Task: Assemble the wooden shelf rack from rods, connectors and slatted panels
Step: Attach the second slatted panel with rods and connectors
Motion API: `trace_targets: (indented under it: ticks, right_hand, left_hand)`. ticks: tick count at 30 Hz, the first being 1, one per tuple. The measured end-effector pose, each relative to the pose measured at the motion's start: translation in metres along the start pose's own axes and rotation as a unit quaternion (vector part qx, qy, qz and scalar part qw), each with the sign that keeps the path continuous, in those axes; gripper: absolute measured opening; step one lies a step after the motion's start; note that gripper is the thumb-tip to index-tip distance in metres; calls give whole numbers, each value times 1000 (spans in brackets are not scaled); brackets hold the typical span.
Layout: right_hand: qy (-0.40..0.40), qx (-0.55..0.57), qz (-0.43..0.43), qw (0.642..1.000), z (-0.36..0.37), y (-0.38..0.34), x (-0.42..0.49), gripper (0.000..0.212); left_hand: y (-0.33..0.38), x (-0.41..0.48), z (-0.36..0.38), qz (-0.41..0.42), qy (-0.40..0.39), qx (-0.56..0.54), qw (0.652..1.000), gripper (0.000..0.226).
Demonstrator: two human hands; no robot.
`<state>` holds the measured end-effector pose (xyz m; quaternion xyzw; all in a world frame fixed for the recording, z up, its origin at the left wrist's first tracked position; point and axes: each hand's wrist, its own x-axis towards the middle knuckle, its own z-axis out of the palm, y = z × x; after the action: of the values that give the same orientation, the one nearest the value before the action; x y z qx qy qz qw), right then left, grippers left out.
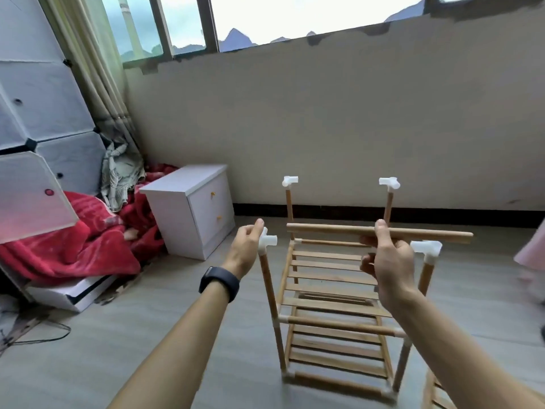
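Our right grip pinches the light round wooden rod, level above the slatted wooden rack on the floor. Our left grip curls round the near-left white plastic connector. We'd steady that connector, then feed the rod straight into it, no skew.

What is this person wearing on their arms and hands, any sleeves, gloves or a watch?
No gloves and no sleeves are in view. A wide black band, like a fitness tracker, sits on the wrist behind the left hand. The right hand and its wrist wear nothing visible.
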<state>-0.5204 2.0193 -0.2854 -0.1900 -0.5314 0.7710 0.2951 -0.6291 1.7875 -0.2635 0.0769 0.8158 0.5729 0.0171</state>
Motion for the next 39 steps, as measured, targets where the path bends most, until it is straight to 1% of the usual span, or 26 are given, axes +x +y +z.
trace_targets:
  ticks: [1, 3, 5, 9, 13, 18, 22, 26, 29, 32, 39]
  right_hand:
    - [6, -3, 6, 1000, -5, 5, -2, 36]
    - [11, -8, 23, 1000, -11, 12, -5, 38]
    - [7, -17, 34, 999, -14, 14, -5, 38]
    - [-5, -37, 27, 999, -11, 14, -11, 39]
    - [-12, -33, 26, 999, -3, 17, -20, 36]
    - [7, -13, 26, 1000, 2, 17, -26, 34]
    - [10, -5, -2, 1000, 4, 15, -32, 35]
    - [-7, -26, -37, 999, 7, 12, -38, 35]
    - [-11, -43, -16, 999, 9, 10, -36, 34]
    - [-34, -52, 18, 998, 7, 12, -34, 35]
    - [-65, -19, 47, 997, 19, 16, -36, 30]
  left_hand:
    - [-3, 4, 6, -18, -15, -5, 1000, 45]
    - [-12, 8, 17, -40, -23, -49, 998, 45]
    - [-21, 7, 24, -32, 0, -77, 997, 45]
    - [-32, -2, 30, 6, 33, -44, 998, 53]
    - [-34, -11, 33, 28, 35, -36, 998, 56]
    - [-32, -21, 34, 45, 39, -41, 997, 54]
    - [-32, -26, 33, 56, 28, -40, 997, 54]
    - [-31, -27, 33, 55, 26, -46, 997, 53]
    - [-31, -28, 33, 50, 24, -48, 997, 52]
    - [-32, -30, 32, 53, 27, -54, 997, 51]
    - [-32, -32, 35, 51, 60, -50, 996, 50]
